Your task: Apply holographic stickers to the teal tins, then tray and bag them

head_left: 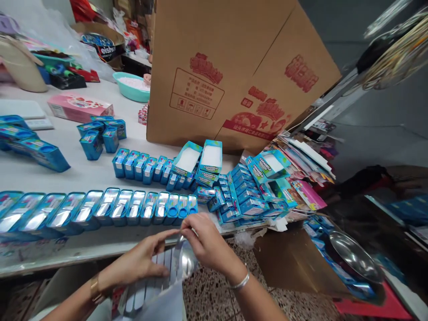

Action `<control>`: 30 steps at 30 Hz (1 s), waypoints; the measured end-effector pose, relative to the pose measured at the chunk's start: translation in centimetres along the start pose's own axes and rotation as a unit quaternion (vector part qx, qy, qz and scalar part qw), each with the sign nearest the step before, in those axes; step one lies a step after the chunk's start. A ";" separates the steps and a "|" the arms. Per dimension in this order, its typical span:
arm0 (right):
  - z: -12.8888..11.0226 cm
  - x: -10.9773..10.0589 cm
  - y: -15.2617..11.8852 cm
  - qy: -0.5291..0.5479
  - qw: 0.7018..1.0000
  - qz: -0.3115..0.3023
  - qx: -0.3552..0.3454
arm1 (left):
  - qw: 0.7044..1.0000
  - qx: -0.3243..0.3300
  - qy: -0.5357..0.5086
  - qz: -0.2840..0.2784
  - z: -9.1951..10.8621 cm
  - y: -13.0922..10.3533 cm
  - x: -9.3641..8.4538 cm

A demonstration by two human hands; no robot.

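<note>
My left hand (pixel 140 263) grips a pale sheet of stickers (pixel 163 263) in my lap, its thumb lying across the rows of strips. The fingertips of my right hand (pixel 209 245) are pinched at the sheet's upper edge, where a shiny, see-through sticker (pixel 187 261) curls up. Fingertips of both hands almost meet there. Just beyond them, along the table's front edge, stands a row of blue boxes (pixel 110 206) with glossy tops. Behind it, a second row of smaller-looking blue boxes (pixel 135 165) runs to the right.
A large cardboard carton (pixel 217 76) stands on the white table (pixel 67 160). Blue display trays (pixel 249 196) with packed boxes are stacked at right. At left are more loose blue boxes (pixel 92 145), a pink box (pixel 80 107) and a turquoise basin (pixel 132 89). A metal bowl (pixel 354 254) lies lower right.
</note>
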State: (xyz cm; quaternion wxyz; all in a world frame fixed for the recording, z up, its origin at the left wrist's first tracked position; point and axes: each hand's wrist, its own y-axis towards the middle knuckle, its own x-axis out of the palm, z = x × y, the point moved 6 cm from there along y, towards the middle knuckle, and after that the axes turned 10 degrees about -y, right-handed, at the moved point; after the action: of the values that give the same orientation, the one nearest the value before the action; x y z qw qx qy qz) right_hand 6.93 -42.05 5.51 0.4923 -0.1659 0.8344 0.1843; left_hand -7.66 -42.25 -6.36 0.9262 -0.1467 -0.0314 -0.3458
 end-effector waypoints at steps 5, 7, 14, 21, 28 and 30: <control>0.5 0.3 4.7 -0.032 0.996 -0.078 -0.041 | 0.993 -0.007 -0.106 -0.057 0.6 0.6 1.2; 1.2 0.9 6.0 -0.045 0.994 -0.085 -0.041 | 0.992 0.005 -0.123 -0.003 0.5 1.6 0.6; 3.7 3.2 8.2 -0.136 0.989 -0.057 -0.009 | 0.973 -0.024 -0.186 0.133 -2.3 4.9 -0.9; 5.6 5.3 9.0 -0.061 0.997 -0.045 -0.017 | 0.967 -0.043 -0.178 0.177 -3.8 5.8 -1.1; 6.7 5.4 10.2 0.024 1.000 -0.016 -0.013 | 0.964 -0.072 -0.124 0.223 -5.3 6.2 -1.7; 6.6 5.5 10.4 0.016 1.000 0.004 -0.012 | 0.972 -0.078 -0.103 0.197 -5.3 6.3 -1.7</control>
State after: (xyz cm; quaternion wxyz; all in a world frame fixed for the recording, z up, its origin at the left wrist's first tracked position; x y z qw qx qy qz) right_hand 4.62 -30.40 -0.83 0.4759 -0.1718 0.8405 0.1937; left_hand -5.04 -38.21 -13.24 0.9537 -0.2561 -0.0699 -0.1412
